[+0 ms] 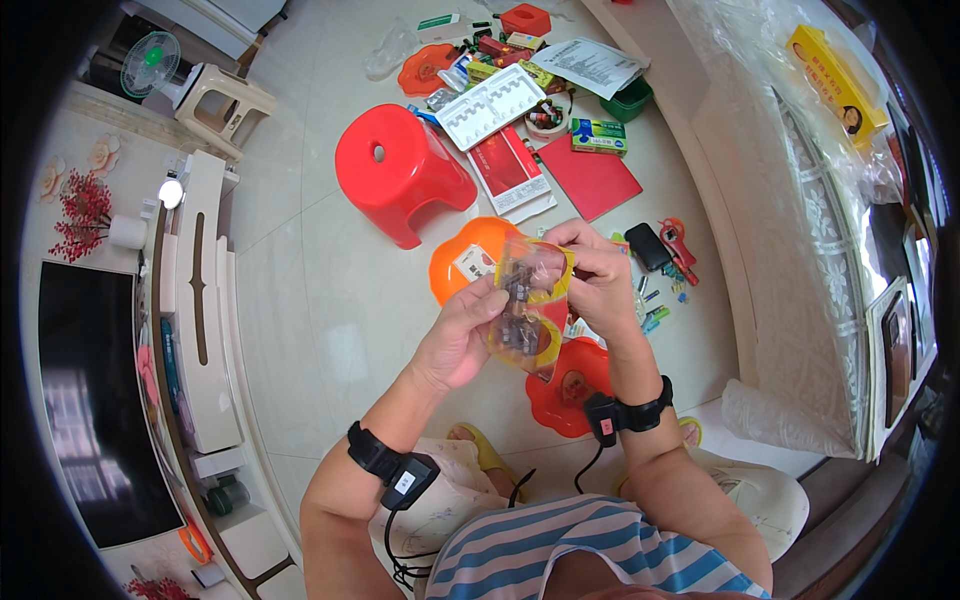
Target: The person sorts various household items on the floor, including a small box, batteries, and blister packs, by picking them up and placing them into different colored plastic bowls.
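Note:
Between my hands is a clear plastic bag (531, 304) printed in red and yellow, with several small dark wrapped pieces inside. My left hand (463, 330) pinches its left side, thumb on the front. The fingers of my right hand (598, 270) grip its upper right edge; their tips are partly hidden. Behind the bag on the floor is an orange flower-shaped plate (450, 266) with a printed card (475, 262) on it. Below the bag, near my feet, lies a red flower-shaped plate (559, 409), partly covered by my right forearm.
A red plastic stool (397, 169) stands ahead on the tiled floor. Beyond it are a white plastic tray (489, 106), a red box (510, 172), a red folder (592, 176) and a green bin (628, 101). A black pouch (648, 247) and red tape dispenser (679, 247) lie right.

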